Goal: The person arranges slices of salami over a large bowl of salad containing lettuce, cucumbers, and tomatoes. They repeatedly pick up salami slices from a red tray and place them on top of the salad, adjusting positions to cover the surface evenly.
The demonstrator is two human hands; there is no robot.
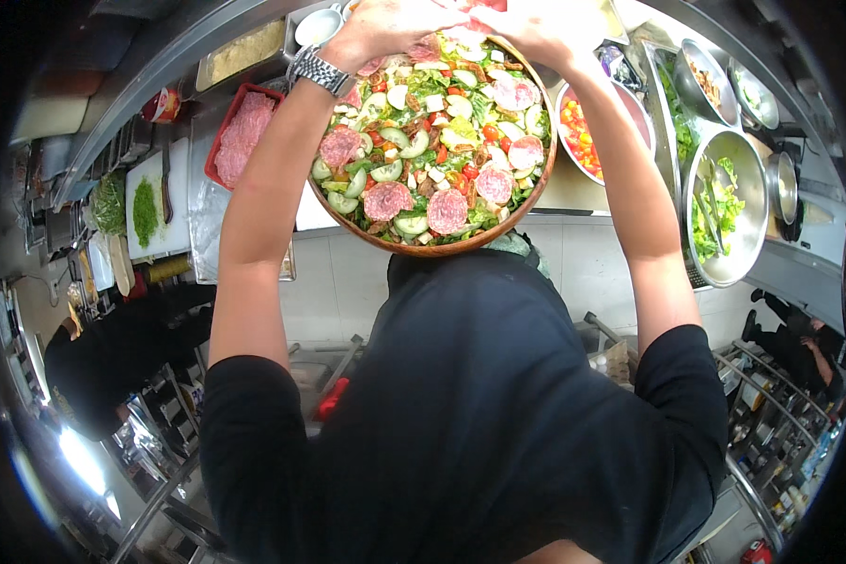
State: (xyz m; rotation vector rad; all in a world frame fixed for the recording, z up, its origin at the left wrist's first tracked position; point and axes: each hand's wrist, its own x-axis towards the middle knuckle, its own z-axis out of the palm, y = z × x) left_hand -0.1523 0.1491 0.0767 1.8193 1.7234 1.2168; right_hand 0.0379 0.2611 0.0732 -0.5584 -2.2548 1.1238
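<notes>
Black-sleeved arms reach to the large round wooden salad bowl [432, 141], likely heavy and brimful, left hand [381, 28] and right hand [526, 23] gripping its far rim.

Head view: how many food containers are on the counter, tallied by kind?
Wooden salad bowl: 1
Red tray of sliced meat: 1
Bowl of chopped tomatoes: 1
Metal bowls: 4
Rectangular metal pan: 1
Total: 8
</notes>
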